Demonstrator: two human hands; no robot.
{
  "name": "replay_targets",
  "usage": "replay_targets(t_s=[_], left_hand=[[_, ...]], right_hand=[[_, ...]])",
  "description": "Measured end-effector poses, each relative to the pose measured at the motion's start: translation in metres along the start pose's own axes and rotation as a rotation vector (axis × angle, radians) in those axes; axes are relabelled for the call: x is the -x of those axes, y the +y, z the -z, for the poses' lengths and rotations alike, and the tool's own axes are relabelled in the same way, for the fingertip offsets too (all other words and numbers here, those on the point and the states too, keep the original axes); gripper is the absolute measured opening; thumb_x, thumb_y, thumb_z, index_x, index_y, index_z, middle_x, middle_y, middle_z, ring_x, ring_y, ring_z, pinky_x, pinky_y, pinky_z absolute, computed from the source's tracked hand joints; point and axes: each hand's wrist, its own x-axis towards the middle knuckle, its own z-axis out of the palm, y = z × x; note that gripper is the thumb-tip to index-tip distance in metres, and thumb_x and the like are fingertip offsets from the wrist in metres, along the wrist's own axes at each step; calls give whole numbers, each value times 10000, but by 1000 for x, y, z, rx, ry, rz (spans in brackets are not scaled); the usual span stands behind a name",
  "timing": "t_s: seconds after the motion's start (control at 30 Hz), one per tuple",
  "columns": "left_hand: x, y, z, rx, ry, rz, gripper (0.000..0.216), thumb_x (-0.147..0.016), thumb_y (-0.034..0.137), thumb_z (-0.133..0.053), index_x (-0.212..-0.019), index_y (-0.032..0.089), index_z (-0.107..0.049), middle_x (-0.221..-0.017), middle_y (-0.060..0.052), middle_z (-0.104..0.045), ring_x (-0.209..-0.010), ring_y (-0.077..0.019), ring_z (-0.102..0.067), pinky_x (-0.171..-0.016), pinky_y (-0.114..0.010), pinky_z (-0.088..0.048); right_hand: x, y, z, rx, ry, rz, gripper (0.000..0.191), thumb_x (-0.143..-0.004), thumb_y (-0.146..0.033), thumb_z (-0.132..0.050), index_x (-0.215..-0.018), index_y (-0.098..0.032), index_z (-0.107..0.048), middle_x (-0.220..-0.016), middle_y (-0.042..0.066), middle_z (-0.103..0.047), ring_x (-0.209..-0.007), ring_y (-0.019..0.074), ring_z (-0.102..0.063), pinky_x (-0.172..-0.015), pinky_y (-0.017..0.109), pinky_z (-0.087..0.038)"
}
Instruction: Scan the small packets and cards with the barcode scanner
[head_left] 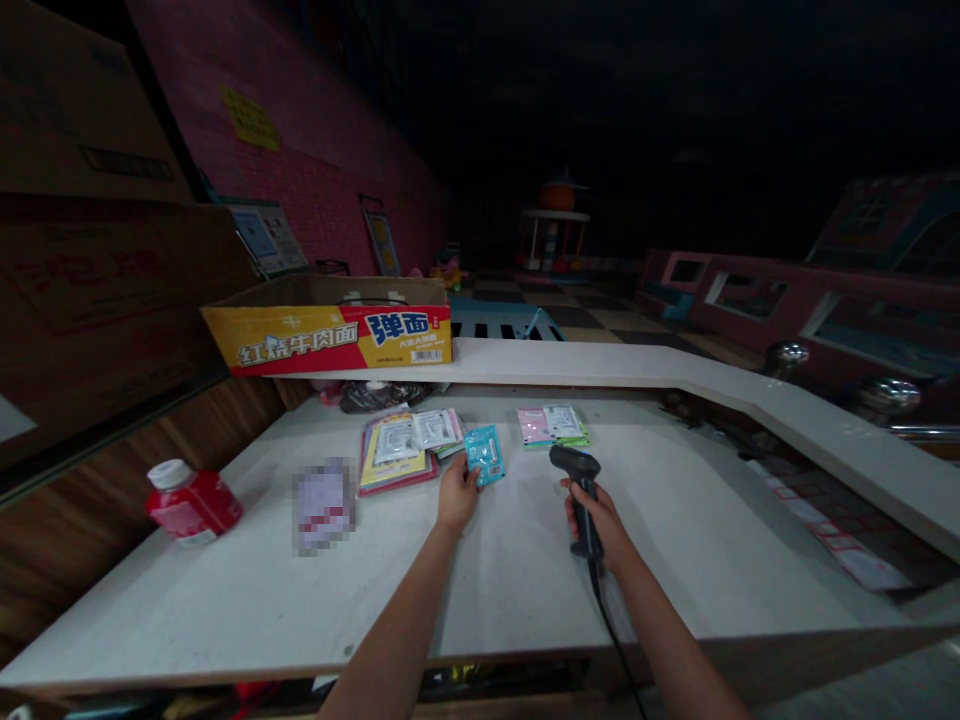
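Holding on the right: the right hand [600,525] is clenched round the handle of a black scanner [576,468], whose head is turned away from the person, toward the far side of the table.
Cable: a dark cable [611,625] runs from the foot of the scanner along the right forearm and off over the near edge of the table.
Holding on the left: the left hand [457,497] grasps a blue packet [484,455] by its near left corner, thumb and fingers pinched on it.
Blue packet: at the middle of the white table [225,600], just left of the scanner's head and apart from it; whether it lies flat or is lifted a little cannot be told.
Stack: a stack [401,450] of packets, pink and yellow with white ones on top, lies just left of the blue packet, close to the left hand.
Far packets: a small pile [553,425] of pink, white and green packets lies beyond the scanner, near its head but not touching.
Bottle: a red bottle [193,505] with a white cap lies on its side near the table's left edge, well apart from both hands.
Blurred patch: something pale [324,505], too blurred to tell, lies between the bottle and the stack.
Box: an open cardboard box [337,335] in yellow and red stands on the raised shelf [675,370] behind the table, above the stack.
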Motion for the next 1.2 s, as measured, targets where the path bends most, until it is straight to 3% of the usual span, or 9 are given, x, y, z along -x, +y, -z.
replay_targets(t_s=[0.33, 0.43, 0.57, 0.73, 0.87, 1.0, 1.1, 1.2], left_hand=[[-16, 6, -7, 238, 10, 116, 509, -615, 573, -734, -874, 152, -610, -722, -22, -633, -602, -157, -595, -536, -287, -527], [-37, 18, -27, 275, 12, 179, 475, -583, 531, -761, -823, 153, -605, -709, -23, -644, -596, -152, -598, -491, -256, -498], [-69, 33, -68, 214, -9, 240, 316, -652, 360, -734, -852, 150, -610, -659, -14, -646, -553, -134, -592, -478, -221, -453], [-99, 41, -111, -156, 95, 332, 198, -702, 204, -688, -887, 151, -639, -707, -23, -675, -643, -148, -639, -600, -242, -473], [-102, 41, -117, -462, 63, 209, 134, -750, 268, -670, -820, 154, -680, -760, -54, -683, -786, -189, -652, -714, -271, -464], [-91, 40, -108, -682, -3, -16, 287, -804, 419, -625, -855, 151, -713, -819, -98, -669, -957, -250, -612, -837, -311, -440], [-82, 37, -105, -745, -95, -89, 417, -702, 459, -729, -995, 164, -700, -928, -106, -660, -1008, -272, -590, -890, -331, -425], [-78, 33, -108, -729, -149, -79, 646, -576, 389, -827, -1143, 143, -637, -1070, -136, -632, -1052, -297, -575, -929, -355, -417]], right_hand=[[-9, 4, 18, -321, -89, -18, 444, -725, -507, -752, -985, -166, -639, -577, -45, -557, -396, 60, -457, -360, 164, -360], [-14, 5, 19, -362, -79, -42, 434, -721, -501, -758, -975, -169, -640, -576, -46, -547, -400, 63, -449, -361, 169, -357], [-18, 6, 19, -398, -44, -57, 429, -714, -496, -764, -957, -165, -641, -569, -45, -544, -397, 59, -437, -358, 166, -345], [-18, 5, 17, -386, -29, -51, 428, -700, -512, -767, -935, -178, -637, -558, -46, -545, -390, 61, -424, -353, 170, -337], [-16, 2, 14, -369, -9, -53, 435, -691, -521, -771, -925, -181, -633, -551, -47, -543, -386, 64, -423, -349, 172, -332], [-15, -1, 12, -363, 7, -53, 445, -686, -515, -776, -926, -169, -632, -543, -46, -548, -380, 63, -427, -348, 171, -333], [-15, -2, 12, -361, 8, -53, 443, -689, -515, -773, -923, -168, -630, -543, -46, -550, -376, 60, -427, -347, 167, -333], [-15, -2, 12, -364, 10, -52, 443, -691, -513, -773, -928, -167, -631, -543, -45, -552, -375, 58, -431, -348, 164, -335]])
